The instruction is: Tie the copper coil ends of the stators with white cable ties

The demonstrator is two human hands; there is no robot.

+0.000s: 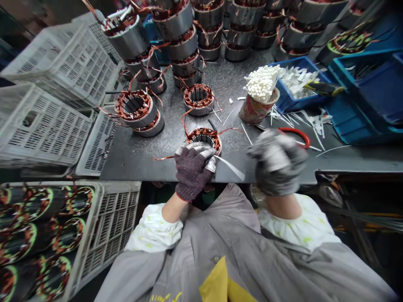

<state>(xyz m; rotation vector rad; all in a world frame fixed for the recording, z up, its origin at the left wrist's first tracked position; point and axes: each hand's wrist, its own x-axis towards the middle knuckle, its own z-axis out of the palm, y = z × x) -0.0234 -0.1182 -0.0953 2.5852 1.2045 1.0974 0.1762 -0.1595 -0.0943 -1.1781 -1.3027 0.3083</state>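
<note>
My left hand, in a dark knitted glove with whitish fingertips, grips the near side of a motor stator with copper windings. Its fingers lie over the front rim, and the thumb is at the right side. From beside the thumb a thin white strip sticks out to the right; whether the thumb pinches it is unclear. My right hand, in a grey glove, is smeared by motion over the table's front edge. Just beyond it lies a red curved handle, partly hidden by that hand.
Further stators stand singly and in tall stacks behind. A cup of white sticks, a blue bin of white pieces and teal bins sit on the right. Plastic crates line the left, one lower crate holding stators.
</note>
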